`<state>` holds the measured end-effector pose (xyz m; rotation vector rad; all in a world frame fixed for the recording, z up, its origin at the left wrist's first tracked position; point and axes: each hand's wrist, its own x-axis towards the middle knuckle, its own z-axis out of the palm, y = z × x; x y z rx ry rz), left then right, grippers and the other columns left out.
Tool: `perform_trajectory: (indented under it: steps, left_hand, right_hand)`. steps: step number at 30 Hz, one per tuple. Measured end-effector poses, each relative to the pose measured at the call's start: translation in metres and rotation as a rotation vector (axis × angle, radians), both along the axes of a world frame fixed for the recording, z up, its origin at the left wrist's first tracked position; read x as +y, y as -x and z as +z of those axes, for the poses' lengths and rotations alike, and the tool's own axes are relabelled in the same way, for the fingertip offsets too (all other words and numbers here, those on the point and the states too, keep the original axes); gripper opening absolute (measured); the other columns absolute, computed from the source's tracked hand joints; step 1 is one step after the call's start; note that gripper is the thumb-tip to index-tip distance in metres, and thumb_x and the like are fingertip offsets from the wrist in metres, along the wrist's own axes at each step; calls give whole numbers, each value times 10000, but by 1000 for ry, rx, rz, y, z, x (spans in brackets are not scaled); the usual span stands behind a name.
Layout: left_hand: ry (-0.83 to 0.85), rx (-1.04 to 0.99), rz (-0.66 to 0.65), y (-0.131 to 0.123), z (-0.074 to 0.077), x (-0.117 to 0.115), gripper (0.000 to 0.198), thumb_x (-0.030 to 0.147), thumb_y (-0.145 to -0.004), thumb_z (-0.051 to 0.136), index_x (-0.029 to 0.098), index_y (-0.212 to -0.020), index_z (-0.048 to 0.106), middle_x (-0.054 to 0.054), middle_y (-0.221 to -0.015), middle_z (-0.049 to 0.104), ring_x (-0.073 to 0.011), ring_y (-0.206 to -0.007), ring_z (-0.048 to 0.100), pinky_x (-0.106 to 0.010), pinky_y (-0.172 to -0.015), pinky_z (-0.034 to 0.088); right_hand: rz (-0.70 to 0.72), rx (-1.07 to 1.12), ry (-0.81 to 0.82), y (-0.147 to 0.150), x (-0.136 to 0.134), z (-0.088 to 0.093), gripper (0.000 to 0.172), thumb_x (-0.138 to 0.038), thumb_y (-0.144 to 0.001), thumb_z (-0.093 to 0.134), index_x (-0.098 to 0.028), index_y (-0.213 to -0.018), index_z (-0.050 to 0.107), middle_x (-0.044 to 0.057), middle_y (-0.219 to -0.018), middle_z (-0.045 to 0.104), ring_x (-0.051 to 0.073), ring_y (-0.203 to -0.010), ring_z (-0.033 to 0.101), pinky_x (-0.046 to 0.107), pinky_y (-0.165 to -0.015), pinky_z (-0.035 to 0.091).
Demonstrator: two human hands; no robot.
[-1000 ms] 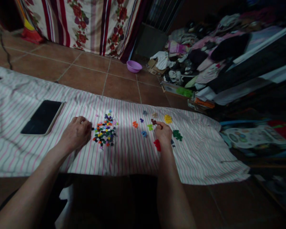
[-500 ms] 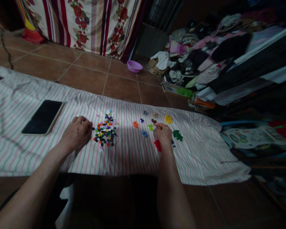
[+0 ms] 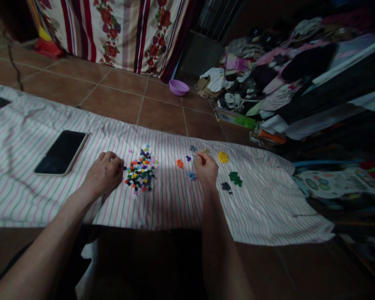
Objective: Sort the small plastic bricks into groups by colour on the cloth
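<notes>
My left hand [image 3: 105,171] rests on the striped cloth with its fingers curled, at the left edge of a mixed heap of small coloured pieces [image 3: 140,173]. A black piece [image 3: 124,168] lies by its fingertips; whether it holds anything is hidden. My right hand [image 3: 207,167] has thumb and forefinger pinched together over the sorted piles; what they hold is too small to make out. Around it lie orange pieces [image 3: 180,163], blue pieces [image 3: 191,176], purple pieces [image 3: 188,158], yellow pieces [image 3: 223,157], green pieces [image 3: 236,178] and dark grey pieces [image 3: 226,186].
A phone [image 3: 61,153] lies left of my left hand on the striped cloth [image 3: 175,204]. Grey-blue pieces [image 3: 192,148] and tan pieces [image 3: 205,150] sit beyond my right hand. On the tiled floor stands a purple bowl [image 3: 179,87]; piled clothes [image 3: 268,66] are at the right.
My right hand has moved slightly left and away from me, now covering the lime, maroon and red pieces. The dark grey pieces have come into fuller view. My left hand stays by the heap.
</notes>
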<state>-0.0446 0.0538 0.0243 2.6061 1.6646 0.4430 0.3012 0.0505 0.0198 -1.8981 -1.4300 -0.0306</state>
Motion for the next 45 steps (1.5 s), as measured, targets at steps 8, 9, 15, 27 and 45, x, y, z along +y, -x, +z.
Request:
perform_trajectory:
  steps: [8, 9, 15, 27, 45]
  left_hand:
    - [-40, 3, 7, 0, -7, 1, 260, 235, -875, 438, 152, -866, 685, -157, -969, 634, -273, -911, 584, -440, -835, 511]
    - [-41, -5, 3, 0, -8, 1, 266, 238, -882, 432, 149, -873, 683, -158, -971, 630, -272, -917, 581, -436, -840, 508]
    - [-34, -19, 9, 1, -10, 0, 245, 230, -893, 435, 161, -885, 670, -145, -979, 621, -259, -924, 562, -410, -836, 492]
    - [13, -14, 30, -2, -1, -3, 233, 222, -882, 452, 167, -850, 676, -135, -968, 622, -248, -912, 556, -409, -847, 502]
    - [10, -31, 29, -2, -4, -3, 229, 229, -903, 449, 161, -863, 663, -142, -982, 616, -261, -935, 557, -422, -863, 501]
  right_hand:
    - [439, -7, -47, 75, 10, -10, 302, -180, -893, 464, -186, -996, 747, 79, -925, 706, 189, -867, 654, 298, -835, 512]
    - [483, -15, -37, 82, 9, -11, 307, -168, -901, 461, -190, -1010, 747, 75, -934, 704, 186, -881, 653, 295, -841, 510]
    - [611, -120, 19, 111, 7, -14, 312, -139, -925, 487, -209, -1076, 750, 77, -949, 681, 215, -937, 602, 340, -864, 497]
    - [501, -136, 47, 125, 16, -22, 280, -165, -939, 487, -234, -1002, 751, 75, -924, 620, 227, -932, 552, 354, -870, 464]
    - [472, -97, 73, 133, 27, -19, 152, -188, -879, 577, -228, -809, 707, 43, -823, 634, 199, -840, 577, 297, -803, 453]
